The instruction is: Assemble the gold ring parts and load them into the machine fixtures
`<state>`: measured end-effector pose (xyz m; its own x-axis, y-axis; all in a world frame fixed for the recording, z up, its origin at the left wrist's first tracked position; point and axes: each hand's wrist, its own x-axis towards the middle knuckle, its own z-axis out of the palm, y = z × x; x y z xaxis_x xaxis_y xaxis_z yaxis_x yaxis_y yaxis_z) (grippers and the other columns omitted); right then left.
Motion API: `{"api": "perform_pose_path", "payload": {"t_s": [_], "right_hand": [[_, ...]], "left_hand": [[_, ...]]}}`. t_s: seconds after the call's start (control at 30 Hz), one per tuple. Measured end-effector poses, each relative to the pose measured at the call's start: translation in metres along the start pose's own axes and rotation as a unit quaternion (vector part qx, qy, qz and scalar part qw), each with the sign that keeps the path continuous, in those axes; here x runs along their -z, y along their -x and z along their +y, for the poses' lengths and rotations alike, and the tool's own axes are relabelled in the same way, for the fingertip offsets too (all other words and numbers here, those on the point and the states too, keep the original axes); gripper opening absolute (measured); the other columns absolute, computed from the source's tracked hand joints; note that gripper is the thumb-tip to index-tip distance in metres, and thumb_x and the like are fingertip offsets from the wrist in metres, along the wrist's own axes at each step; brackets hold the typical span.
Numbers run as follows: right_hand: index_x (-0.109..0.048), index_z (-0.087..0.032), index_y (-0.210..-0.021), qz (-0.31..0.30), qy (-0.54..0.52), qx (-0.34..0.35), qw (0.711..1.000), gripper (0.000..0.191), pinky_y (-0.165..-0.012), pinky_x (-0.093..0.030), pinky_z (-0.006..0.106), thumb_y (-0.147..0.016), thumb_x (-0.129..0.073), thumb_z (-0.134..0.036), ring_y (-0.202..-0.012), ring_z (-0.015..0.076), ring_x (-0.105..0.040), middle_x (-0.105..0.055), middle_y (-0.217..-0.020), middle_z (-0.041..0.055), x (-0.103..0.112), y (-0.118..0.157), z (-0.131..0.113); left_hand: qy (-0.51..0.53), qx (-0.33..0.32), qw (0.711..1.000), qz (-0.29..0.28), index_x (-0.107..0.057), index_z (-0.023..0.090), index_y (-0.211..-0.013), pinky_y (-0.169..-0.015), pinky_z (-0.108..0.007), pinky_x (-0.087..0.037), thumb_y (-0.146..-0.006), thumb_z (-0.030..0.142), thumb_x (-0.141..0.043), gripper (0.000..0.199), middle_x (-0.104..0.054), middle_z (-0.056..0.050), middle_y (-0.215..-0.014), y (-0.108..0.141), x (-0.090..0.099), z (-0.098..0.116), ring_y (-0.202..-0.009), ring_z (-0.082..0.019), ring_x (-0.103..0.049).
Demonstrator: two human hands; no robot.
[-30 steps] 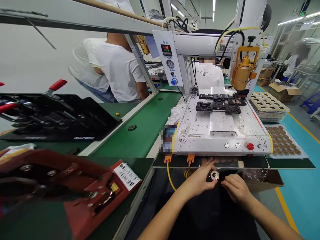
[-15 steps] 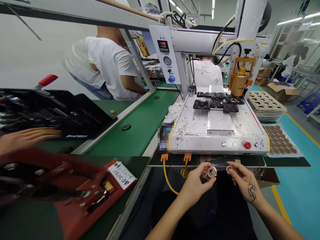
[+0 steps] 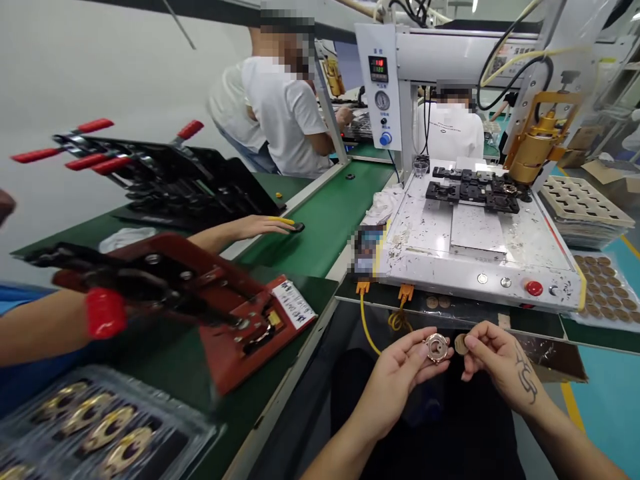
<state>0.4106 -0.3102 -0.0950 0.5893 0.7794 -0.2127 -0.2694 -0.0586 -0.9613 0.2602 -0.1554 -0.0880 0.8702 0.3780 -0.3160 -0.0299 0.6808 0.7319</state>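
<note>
In the head view, the left hand (image 3: 397,373) grasps a case (image 3: 438,348); the right hand (image 3: 494,358) pinches a disc (image 3: 461,345) just beside it, both before the machine (image 3: 435,265). A co-worker's hand (image 3: 253,227) is at a black piece (image 3: 297,227) on the green strip (image 3: 327,240).

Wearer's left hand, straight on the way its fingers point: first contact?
Likely the brown disc pinched in the right hand, just past the round shiny part that the left hand holds; depth is unclear from this one view.
</note>
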Motion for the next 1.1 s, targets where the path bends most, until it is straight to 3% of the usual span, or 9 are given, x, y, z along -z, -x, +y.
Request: {"api": "perform_pose_path", "payload": {"t_s": [0.2,0.4,0.7,1.0,1.1], "right_hand": [[-0.061,-0.020,-0.087,-0.054,-0.016,-0.032,0.998,0.037,-0.056,-0.054,0.027,-0.097,-0.075,-0.053,-0.051,0.0138,-0.065,-0.070,-0.064,-0.0014,-0.009,0.004,-0.005],[-0.061,-0.020,-0.084,-0.058,0.030,-0.027,0.998,0.038,-0.047,-0.041,0.023,-0.099,-0.072,-0.053,-0.044,0.0109,-0.053,-0.063,-0.054,-0.0042,-0.014,0.004,-0.006],[-0.062,-0.020,-0.085,-0.069,0.012,-0.042,0.997,0.036,-0.048,-0.051,0.025,-0.100,-0.070,-0.051,-0.043,0.0131,-0.060,-0.066,-0.055,-0.0026,-0.011,0.004,-0.002],[-0.061,-0.020,-0.085,-0.037,-0.001,-0.035,0.999,0.040,-0.047,-0.051,0.026,-0.092,-0.078,-0.056,-0.047,0.0112,-0.059,-0.069,-0.075,0.0002,-0.012,0.009,-0.008],[-0.059,-0.020,-0.083,-0.040,0.011,-0.028,0.999,0.042,-0.044,-0.044,0.024,-0.093,-0.076,-0.058,-0.046,0.0099,-0.055,-0.067,-0.073,-0.0007,-0.012,0.010,-0.011]], "left_hand": [[-0.010,-0.024,1.000,-0.008,-0.073,0.016,-0.132,-0.110,-0.055,-0.057,-0.088,0.043,-0.085,0.052,-0.080,-0.017,-0.125,0.008,0.001,-0.007,-0.121,-0.037,-0.074],[0.001,-0.038,0.999,0.006,-0.074,0.016,-0.133,-0.110,-0.056,-0.058,-0.089,0.043,-0.084,0.052,-0.080,-0.016,-0.122,0.012,0.005,-0.009,-0.119,-0.036,-0.075],[0.002,-0.038,0.999,0.015,-0.074,0.015,-0.132,-0.110,-0.056,-0.058,-0.090,0.042,-0.084,0.051,-0.080,-0.017,-0.124,0.017,0.007,-0.009,-0.120,-0.037,-0.074],[0.013,-0.043,0.999,0.013,-0.074,0.016,-0.133,-0.109,-0.056,-0.059,-0.090,0.044,-0.083,0.052,-0.079,-0.016,-0.127,0.021,0.005,-0.009,-0.120,-0.038,-0.074],[0.014,-0.042,0.999,0.011,-0.074,0.016,-0.133,-0.109,-0.056,-0.059,-0.091,0.044,-0.082,0.052,-0.079,-0.016,-0.126,0.022,0.004,-0.010,-0.120,-0.038,-0.074]]}}
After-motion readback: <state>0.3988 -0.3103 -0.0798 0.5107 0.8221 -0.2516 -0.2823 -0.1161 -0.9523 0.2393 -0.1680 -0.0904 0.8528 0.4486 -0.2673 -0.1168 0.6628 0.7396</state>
